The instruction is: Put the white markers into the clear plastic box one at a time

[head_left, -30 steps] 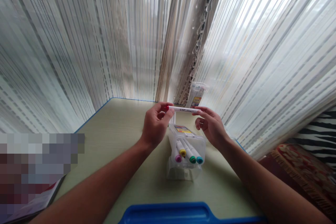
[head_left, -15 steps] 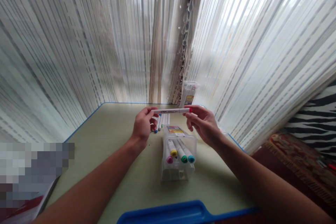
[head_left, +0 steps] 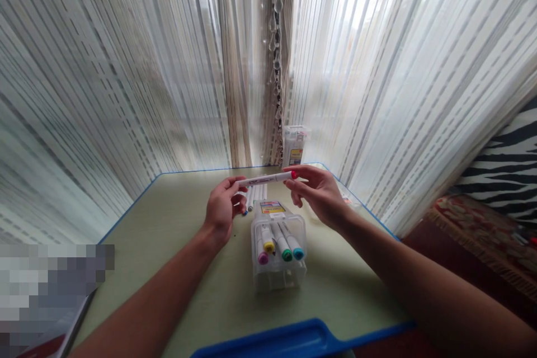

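Note:
I hold a white marker [head_left: 268,179] with a red cap level above the table, one end in each hand. My left hand [head_left: 222,210] pinches its left end. My right hand [head_left: 315,193] pinches the red-capped right end. Just below lies a clear plastic marker case [head_left: 277,254] on its side, with several markers inside showing pink, yellow, green and blue caps. A few loose white markers [head_left: 254,198] lie on the table behind the case, between my hands.
The pale green table [head_left: 180,224] has a blue edge and is ringed by striped sheer curtains. A second clear marker box [head_left: 293,146] stands at the back. A blue plastic lid or tray [head_left: 289,338] sits at the near edge. A zebra-print cushion [head_left: 503,162] is at right.
The marker has been turned end for end: its red cap was at my left hand and is now at my right. The view has shifted, so the case sits further left.

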Demonstrator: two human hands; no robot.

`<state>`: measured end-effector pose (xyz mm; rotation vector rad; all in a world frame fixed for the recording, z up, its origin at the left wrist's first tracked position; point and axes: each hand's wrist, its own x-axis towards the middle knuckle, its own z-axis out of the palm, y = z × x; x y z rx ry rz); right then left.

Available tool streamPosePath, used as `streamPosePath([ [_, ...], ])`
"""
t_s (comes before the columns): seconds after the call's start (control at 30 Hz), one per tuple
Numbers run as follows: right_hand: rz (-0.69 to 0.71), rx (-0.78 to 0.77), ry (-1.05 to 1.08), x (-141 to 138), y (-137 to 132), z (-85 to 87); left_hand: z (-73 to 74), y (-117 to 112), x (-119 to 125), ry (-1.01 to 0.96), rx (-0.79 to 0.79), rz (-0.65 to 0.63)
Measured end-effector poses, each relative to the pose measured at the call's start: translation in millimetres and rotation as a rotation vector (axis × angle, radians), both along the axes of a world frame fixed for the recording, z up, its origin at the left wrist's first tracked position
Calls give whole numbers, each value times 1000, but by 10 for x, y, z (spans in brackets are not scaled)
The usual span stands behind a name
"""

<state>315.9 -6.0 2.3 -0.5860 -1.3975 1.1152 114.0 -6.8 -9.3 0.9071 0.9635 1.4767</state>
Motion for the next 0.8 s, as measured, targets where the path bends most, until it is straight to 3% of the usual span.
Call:
streamPosePath([
  [0.27, -152, -163, 21, 30, 71, -3, 47, -41, 18, 4, 152, 36],
  [0.5, -141, -367, 67, 71, 150, -40, 92, -204, 106, 163, 377, -26],
  [0.8, -117, -410, 62, 82, 183, -81, 122, -250, 117, 228, 396, -43],
])
